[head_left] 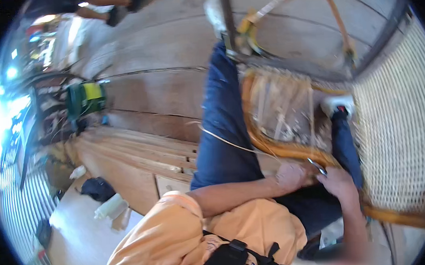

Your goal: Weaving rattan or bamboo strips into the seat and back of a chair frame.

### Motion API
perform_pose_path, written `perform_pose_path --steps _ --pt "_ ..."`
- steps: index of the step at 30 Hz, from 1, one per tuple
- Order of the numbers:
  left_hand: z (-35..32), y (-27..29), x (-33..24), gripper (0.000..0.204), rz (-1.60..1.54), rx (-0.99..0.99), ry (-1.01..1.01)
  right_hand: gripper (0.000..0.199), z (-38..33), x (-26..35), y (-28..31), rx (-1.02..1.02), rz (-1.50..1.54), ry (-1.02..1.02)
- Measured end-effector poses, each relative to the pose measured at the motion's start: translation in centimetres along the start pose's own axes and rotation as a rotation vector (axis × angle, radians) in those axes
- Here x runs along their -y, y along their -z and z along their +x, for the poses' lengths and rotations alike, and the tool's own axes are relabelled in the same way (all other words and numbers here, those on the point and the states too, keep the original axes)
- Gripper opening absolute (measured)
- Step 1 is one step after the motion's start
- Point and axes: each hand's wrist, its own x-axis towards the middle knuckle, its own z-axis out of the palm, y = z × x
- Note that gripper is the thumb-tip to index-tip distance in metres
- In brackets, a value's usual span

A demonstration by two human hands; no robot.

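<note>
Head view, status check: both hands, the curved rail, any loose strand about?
Right hand holding small metal tool. Left hand close by curved wooden rail, grip unclear. Pale strand trailing across left leg, toward left hand.

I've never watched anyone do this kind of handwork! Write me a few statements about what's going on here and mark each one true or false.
1. The right hand holds a small metal tool. True.
2. The woven panel is to the left of both hands. False: it is to their right.
3. A pale strand crosses over the left trouser leg. True.
4. The person's shirt is dark blue. False: it is orange; the trousers are dark blue.
5. The left hand is close to the curved wooden frame. True.
6. Both hands wear gloves. False: both are bare.
</note>
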Motion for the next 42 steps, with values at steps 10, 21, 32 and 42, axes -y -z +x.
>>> perform_pose_path --steps 10,21,32,42 --pt "0.5 4.1 5.3 0.008 0.064 -0.094 -0.070 0.071 -7.8 -5.6 -6.2 -0.246 0.036 -0.091" --pt "-0.3 20.0 6.9 0.019 0.317 -0.293 -0.171 0.054 -2.9 -6.2 -7.8 -0.386 0.691 0.073" --pt "-0.4 11.3 -6.5 0.044 -0.273 0.096 -0.839 0.046 -9.7 3.3 -4.0 -0.667 1.168 0.222" --pt "-2.1 20.1 -8.8 0.054 -0.310 0.446 -0.371 0.039 -13.2 7.0 -3.7 -0.911 1.630 0.268"
